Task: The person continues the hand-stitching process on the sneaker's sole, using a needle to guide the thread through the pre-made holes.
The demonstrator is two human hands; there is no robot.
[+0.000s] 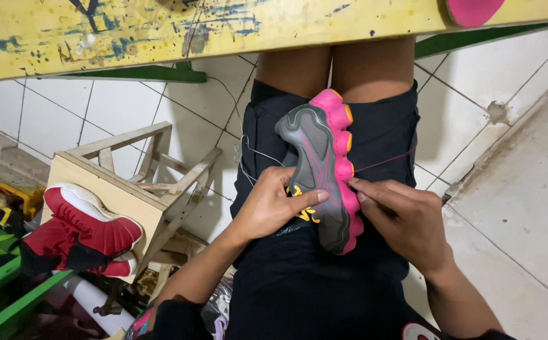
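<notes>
2 hands on 1 shoe (324, 173) | shoe: sole-up on the lap, grey tread, pink scalloped edge, yellow laces | left hand (273, 204) grips its left side, thumb on the tread | right hand (406, 217) pinches its pink edge, where a taut thread (384, 160) begins | red shoes (82, 233) on wooden stool (142, 195), left of shoe
</notes>
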